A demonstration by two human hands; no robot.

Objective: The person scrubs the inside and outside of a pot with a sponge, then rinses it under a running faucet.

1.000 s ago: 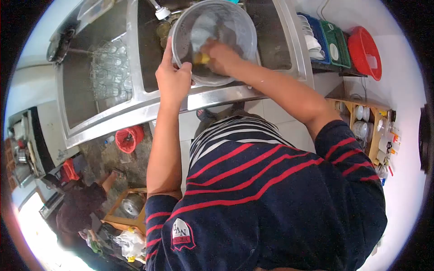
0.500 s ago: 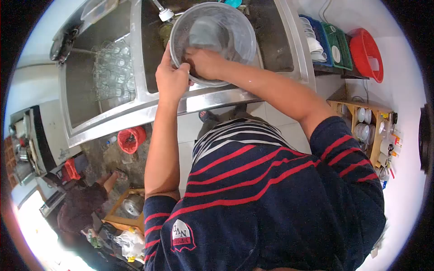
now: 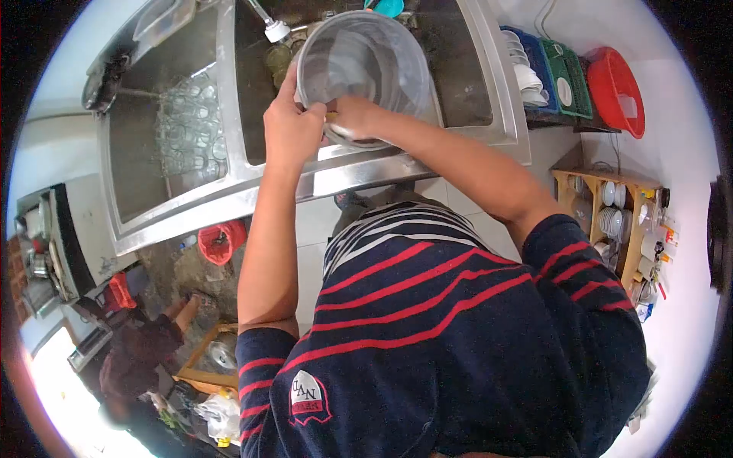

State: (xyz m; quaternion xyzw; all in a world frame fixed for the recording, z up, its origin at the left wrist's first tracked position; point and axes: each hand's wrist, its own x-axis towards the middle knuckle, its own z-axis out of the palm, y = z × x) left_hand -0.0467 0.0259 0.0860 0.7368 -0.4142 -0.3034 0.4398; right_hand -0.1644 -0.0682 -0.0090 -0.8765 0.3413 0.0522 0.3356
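A large round translucent container (image 3: 397, 57) is tilted over the right sink basin, its open mouth facing up. My left hand (image 3: 294, 126) grips its left rim, thumb at the near side. Inside the near part of the container is my right hand (image 3: 355, 118), fingers curled; a small yellowish bit shows at the fingertips, too little to name. Just left of the container, a white tap head (image 3: 277, 31) points down beside some greenish glasses (image 3: 276, 61).
Several clear glasses (image 3: 187, 126) stand in the left basin. At right are a blue rack with white dishes (image 3: 527, 76), a green basket (image 3: 565, 80), a red basin (image 3: 615, 91) and a wooden shelf (image 3: 634, 183). Another person (image 3: 137, 355) is at lower left.
The container has turned and shifted slightly right and down. My right hand has moved from deeper inside toward the near wall, close to my left thumb.
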